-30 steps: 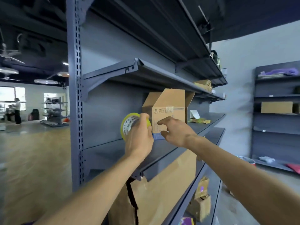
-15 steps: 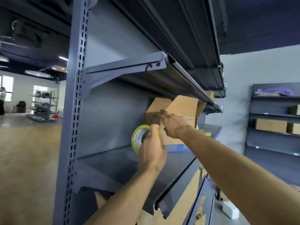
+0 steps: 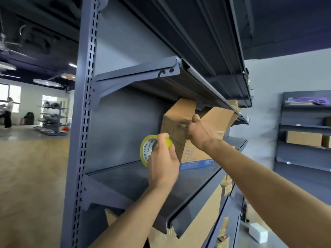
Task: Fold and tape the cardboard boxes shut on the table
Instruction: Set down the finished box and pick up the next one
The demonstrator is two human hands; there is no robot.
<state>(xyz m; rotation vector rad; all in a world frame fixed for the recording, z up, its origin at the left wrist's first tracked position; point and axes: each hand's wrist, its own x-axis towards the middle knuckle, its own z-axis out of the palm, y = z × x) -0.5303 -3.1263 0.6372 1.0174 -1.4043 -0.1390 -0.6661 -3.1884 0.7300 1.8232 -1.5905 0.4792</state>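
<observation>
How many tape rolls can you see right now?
1: the yellow tape roll gripped in the left hand, beside the box on the shelf. Others could be hidden.

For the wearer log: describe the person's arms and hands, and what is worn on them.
Both arms are bare as far as the frame shows: no sleeve on the left arm or the right arm. The left hand and the right hand wear no gloves. No watch, band or ring shows, though the right hand is blurred.
</observation>
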